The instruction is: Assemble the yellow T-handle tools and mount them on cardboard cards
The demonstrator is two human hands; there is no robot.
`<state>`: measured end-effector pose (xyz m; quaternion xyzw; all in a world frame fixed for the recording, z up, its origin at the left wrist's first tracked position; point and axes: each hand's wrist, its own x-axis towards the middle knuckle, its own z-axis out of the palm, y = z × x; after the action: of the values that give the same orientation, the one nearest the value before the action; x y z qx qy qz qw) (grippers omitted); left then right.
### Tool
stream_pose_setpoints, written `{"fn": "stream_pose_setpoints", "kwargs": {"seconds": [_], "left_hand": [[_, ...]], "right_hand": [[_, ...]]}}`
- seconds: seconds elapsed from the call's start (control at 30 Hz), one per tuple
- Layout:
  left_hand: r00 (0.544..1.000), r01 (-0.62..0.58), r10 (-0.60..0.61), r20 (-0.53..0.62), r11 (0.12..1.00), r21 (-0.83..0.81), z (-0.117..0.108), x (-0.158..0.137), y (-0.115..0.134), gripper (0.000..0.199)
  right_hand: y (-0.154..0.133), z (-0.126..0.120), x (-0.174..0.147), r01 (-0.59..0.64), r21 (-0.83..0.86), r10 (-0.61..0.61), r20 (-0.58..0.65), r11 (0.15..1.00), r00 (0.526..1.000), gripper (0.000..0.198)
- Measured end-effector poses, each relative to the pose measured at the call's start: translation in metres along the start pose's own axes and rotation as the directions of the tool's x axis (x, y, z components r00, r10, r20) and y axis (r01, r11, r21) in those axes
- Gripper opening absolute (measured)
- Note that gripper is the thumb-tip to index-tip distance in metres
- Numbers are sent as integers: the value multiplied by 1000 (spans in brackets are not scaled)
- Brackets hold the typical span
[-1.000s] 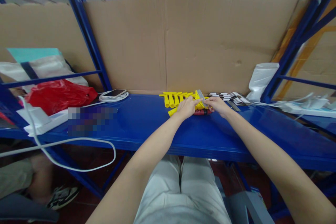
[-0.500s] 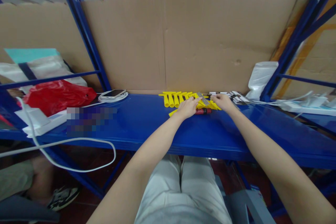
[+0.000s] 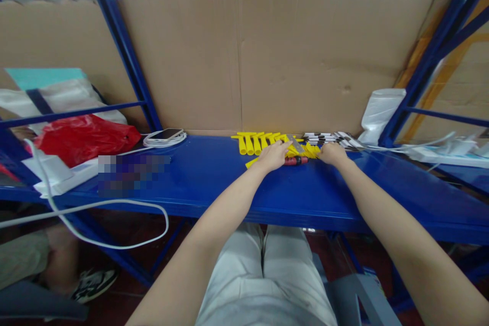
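Observation:
My left hand (image 3: 274,156) rests over the middle of a group of yellow T-shaped plastic pieces (image 3: 250,144), its fingertips reaching a small grey flat piece (image 3: 295,145). How its fingers close is hard to see. At the right end of the group, my right hand (image 3: 331,154) is closed, with its fingertips at yellow pieces (image 3: 312,151) lying slanted together; what it pinches is mostly hidden. Just in front of these lies a dark red cylinder (image 3: 296,161) with black bands. Behind my right hand are black-and-white striped sticks (image 3: 321,137).
A cardboard sheet (image 3: 183,61) stands behind the blue table (image 3: 214,183). To the left are a phone (image 3: 171,134) on a coiled white cable, a red plastic bag (image 3: 87,137) and a power strip (image 3: 69,179). A white pouch (image 3: 382,114) leans at the right post. Another person's leg shows at lower left.
My right hand has moved slightly right and toward me, uncovering more of the striped sticks and slanted yellow pieces. My left hand has stayed almost in place.

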<state>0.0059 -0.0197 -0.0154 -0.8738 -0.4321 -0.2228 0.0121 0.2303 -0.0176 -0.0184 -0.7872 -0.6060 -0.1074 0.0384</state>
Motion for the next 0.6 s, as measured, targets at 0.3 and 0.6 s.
{"fn": "stream_pose_setpoints", "kwargs": {"seconds": [0.3,0.6], "left_hand": [[1000,-15,15,9,1000,6,0,1,-1,46],[1000,-21,21,19,1000,8,-1,0,0,46]], "right_hand": [[2,3,3,-53,25,51,43,998,998,44],[9,8,13,-78,144,64,99,987,993,38]]}}
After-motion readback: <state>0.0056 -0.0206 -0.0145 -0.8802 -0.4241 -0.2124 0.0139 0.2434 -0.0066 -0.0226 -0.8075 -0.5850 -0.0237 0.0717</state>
